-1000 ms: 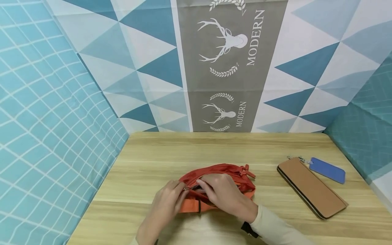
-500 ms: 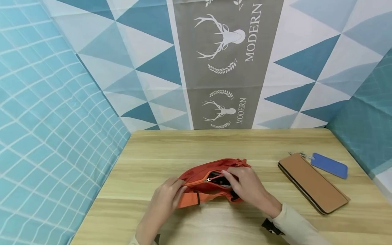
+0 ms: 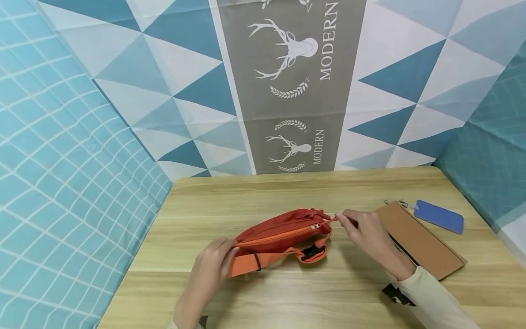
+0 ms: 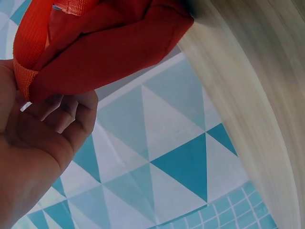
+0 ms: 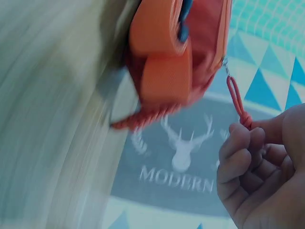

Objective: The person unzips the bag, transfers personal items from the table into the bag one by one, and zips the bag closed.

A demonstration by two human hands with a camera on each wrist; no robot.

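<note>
A red waist bag (image 3: pixel 269 228) lies slanted on the table, its long orange zipper shut along the front. My left hand (image 3: pixel 210 264) pinches the bag's left end, by the root of the orange strap (image 3: pixel 242 265). At the other end, the zipper slider (image 3: pixel 315 226) sits near the bag's right corner. Its red cord pull (image 5: pixel 235 98) is stretched taut between thumb and curled fingers of my right hand (image 5: pixel 257 176), right of the bag. A black buckle (image 3: pixel 313 252) shows on the strap, in front of the bag.
A brown zip wallet (image 3: pixel 429 242) lies on the wooden table (image 3: pixel 230 196) at the right, partly behind my right hand and forearm. A blue tag (image 3: pixel 439 216) is clipped to its far end. Patterned cloth walls (image 3: pixel 185 68) stand behind and at both sides.
My right hand has come out from the bag's opening and moved right with the cord pull, drawing the zipper shut. My left hand keeps its pinch on the left end.
</note>
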